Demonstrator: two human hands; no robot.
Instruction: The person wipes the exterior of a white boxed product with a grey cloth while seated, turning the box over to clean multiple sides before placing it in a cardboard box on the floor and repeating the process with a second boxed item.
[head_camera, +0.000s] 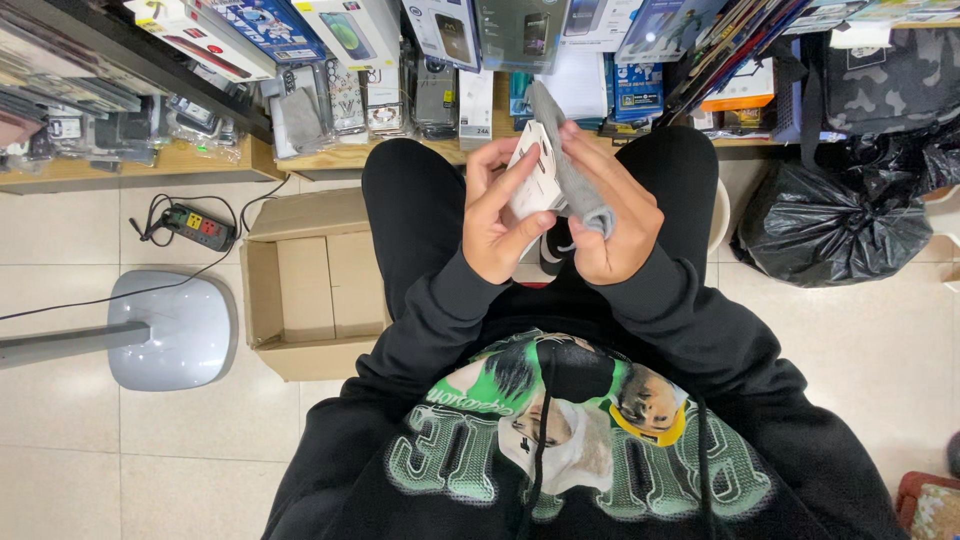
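- A seated person in a black hooded sweatshirt looks down at both hands, raised together above the lap over black trousers.
- The left hand (497, 215) is clamped on a small white, hard-looking flat object (535, 178), fingers curled along its left edge and thumb pressed across its lower face; its exact kind is hard to tell, possibly a plastic case or holder with dark cut-outs.
- The right hand (608, 215) is closed on a soft grey cloth (565, 150), a long matte strip of fabric that rises to a rounded tip above the fingers and bunches at the palm; the cloth lies against the white object's right side.
- The two hands sit close, knuckles nearly touching, wrists angled inward, sleeves pulled to the wrists.
- An open brown corrugated cardboard box (310, 285) stands on the pale glossy tiled floor (70, 450) just beside the person's left leg, flaps spread.
- Further left, a smooth grey rounded stand base (175, 328) rests on the tiles, with a dark power strip (198, 226) and black cable near the wooden shelf's lower edge.
- The wooden shelf (190, 158) along the top carries rows of boxed and bagged phone accessories in card and clear plastic.
- A crinkled, shiny black plastic bag (835, 225) sits on the floor to the right, below a dark camouflage-patterned fabric bag (890, 80).
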